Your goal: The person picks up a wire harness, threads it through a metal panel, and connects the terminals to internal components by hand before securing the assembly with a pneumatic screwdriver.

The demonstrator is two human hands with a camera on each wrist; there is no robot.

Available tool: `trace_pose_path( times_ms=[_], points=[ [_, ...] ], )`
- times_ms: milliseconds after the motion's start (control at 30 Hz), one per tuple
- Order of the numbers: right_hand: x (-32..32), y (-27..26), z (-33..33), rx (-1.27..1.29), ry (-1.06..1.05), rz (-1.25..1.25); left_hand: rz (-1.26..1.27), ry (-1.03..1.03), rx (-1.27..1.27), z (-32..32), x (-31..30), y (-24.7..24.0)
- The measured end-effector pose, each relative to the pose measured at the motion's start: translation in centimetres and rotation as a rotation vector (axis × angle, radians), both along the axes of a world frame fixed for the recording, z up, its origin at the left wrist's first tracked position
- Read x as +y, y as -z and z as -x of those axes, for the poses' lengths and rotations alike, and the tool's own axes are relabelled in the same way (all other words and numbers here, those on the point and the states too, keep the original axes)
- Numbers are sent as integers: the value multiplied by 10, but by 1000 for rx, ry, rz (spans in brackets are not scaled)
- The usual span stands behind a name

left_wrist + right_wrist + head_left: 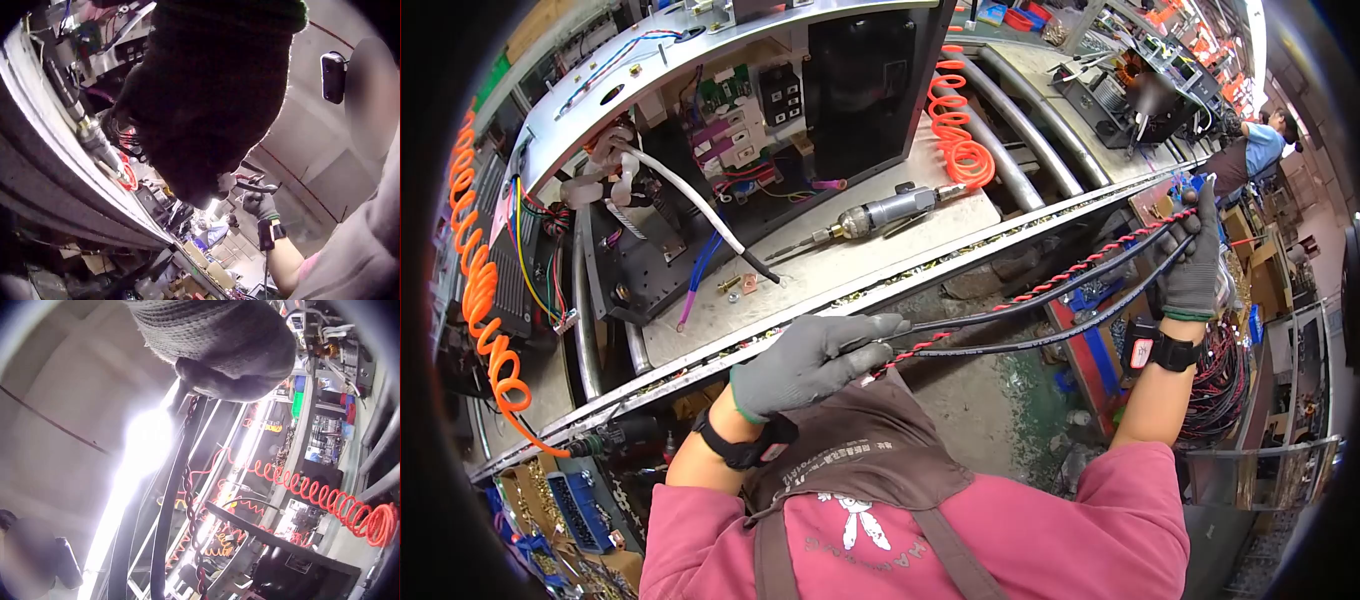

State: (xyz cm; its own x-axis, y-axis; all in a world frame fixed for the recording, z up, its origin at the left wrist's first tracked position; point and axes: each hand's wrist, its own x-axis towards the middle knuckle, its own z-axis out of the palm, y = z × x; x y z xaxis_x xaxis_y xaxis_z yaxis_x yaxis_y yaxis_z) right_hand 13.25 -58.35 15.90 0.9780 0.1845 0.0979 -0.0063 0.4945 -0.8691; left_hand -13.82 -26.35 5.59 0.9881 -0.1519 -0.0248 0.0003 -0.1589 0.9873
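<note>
Two black cables [1040, 301] and a red-and-black twisted wire [1097, 258] stretch between my gloved hands in the head view. My left hand [805, 367], in a grey glove, pinches one end of the bundle between thumb and fingers in front of my apron. Off to the right, my raised right hand [1193, 268] grips the other end with curled fingers. In the right wrist view, the cables [164, 531] and twisted wire [189, 481] hang from that hand. The left glove [200, 106] is dark in its wrist view and hides most of its grip.
Beyond the left hand, an open metal cabinet [855, 95] with boards and loose wires stands on the bench. A power screwdriver [880, 213] lies before it. Coiled orange air hoses [948, 120] hang at both sides. Another person [1262, 145] is at the far right.
</note>
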Motion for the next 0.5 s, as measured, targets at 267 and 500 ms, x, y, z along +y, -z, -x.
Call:
trace_pose_path(
  times_ms=[267,500],
  points=[
    [-39,34,-19,89,224,235,-123,-76,-8,25,18,-35],
    [-76,106,-64,93,398,99,-13,-227,25,21,12,-75]
  ],
)
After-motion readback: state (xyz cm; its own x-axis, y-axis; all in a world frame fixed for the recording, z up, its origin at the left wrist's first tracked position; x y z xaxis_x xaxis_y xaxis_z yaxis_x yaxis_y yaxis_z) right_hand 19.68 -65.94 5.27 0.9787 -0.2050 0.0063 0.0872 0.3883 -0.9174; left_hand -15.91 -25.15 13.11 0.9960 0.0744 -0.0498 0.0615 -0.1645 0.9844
